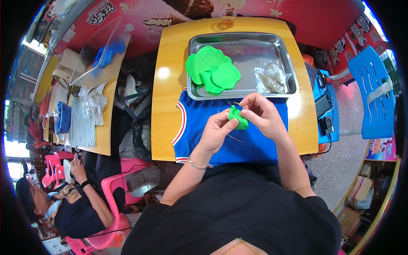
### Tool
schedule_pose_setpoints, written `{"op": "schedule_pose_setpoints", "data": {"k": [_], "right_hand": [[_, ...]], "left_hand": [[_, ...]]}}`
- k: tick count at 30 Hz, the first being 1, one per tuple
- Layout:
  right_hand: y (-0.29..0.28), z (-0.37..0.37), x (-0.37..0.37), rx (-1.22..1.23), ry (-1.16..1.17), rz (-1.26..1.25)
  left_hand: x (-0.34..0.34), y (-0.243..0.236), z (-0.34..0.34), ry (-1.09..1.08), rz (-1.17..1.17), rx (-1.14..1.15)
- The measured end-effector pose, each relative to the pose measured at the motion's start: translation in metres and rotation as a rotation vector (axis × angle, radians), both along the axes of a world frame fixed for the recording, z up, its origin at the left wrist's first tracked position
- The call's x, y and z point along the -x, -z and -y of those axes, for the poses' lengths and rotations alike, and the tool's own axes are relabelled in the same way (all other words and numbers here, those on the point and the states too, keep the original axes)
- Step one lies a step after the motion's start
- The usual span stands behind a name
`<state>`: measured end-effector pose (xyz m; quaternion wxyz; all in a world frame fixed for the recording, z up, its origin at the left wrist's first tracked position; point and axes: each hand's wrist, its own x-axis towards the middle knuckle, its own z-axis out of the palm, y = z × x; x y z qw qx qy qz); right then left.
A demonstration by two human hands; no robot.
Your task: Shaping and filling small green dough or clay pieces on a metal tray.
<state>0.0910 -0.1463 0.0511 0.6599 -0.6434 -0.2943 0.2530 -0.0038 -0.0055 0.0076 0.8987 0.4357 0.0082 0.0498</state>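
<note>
Above a blue sleeveless jersey (261, 144) with white and red trim, a small bright green folded piece (241, 123) is gathered into a pouch shape. My left hand (215, 129) grips it from the left, thumb in front. On its upper right edge the thumb and forefinger of my right hand (265, 117) are pinched together. Something thin and pale shows by the right fingertips, too small to name. A slim rod (234, 138) lies on the jersey under my hands. Round, flat green pieces (208, 68) lie overlapping in the metal tray (193, 92) beyond.
Clear plastic bags (272, 80) with brownish contents sit at the tray's right. A cup of amber liquid (228, 19) stands at the table's far edge. To the right is a blue chair (374, 93); at the left, a seated person (76, 204) on a pink chair (112, 187).
</note>
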Motion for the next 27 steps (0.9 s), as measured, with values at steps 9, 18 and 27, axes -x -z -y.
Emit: {"op": "schedule_pose_setpoints", "data": {"k": [9,18,27], "right_hand": [[-0.011,-0.004,0.013,0.018,0.027,0.010],[-0.017,-0.002,0.016,0.078,-0.048,0.298],[-0.018,-0.002,0.025,0.032,-0.013,0.414]], "left_hand": [[0.007,0.005,-0.001,0.035,-0.076,0.217],[0.018,0.005,-0.008,0.276,-0.061,0.118],[0.018,-0.010,-0.016,0.333,0.067,-0.187]]}}
